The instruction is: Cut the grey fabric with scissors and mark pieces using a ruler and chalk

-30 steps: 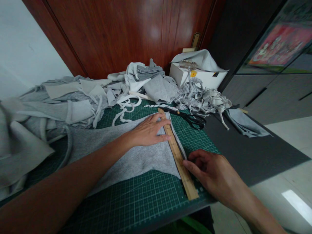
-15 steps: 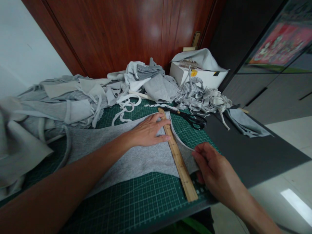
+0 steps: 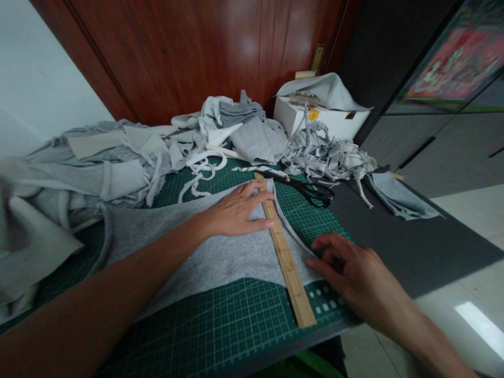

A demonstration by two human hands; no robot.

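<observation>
Grey knit fabric [image 3: 228, 257] lies spread on a green cutting mat [image 3: 220, 310]. Across its right end runs a wooden ruler [image 3: 289, 262], slanting toward the front edge. My left hand [image 3: 240, 210] rests flat with fingers spread, its fingertips and thumb on the ruler and the palm on the fabric. At the fabric's right corner is my right hand [image 3: 346, 265], its thumb and fingers parted; one digit reaches the corner, and I cannot tell whether it presses there. Black-handled scissors [image 3: 311, 190] lie beyond the ruler.
Piles of grey and pale cloth [image 3: 114, 168] line the back and left. A white box [image 3: 318, 118] stands at the back right, with tangled fabric strips [image 3: 334, 157] before it. Folded grey cloth [image 3: 399, 197] lies on the dark tabletop [image 3: 413, 252] at right.
My right hand has loosened its pinch on the fabric's edge, and its fingers have parted. The fabric corner lies flatter. The ruler's near end has shifted slightly left; my left hand stays on it.
</observation>
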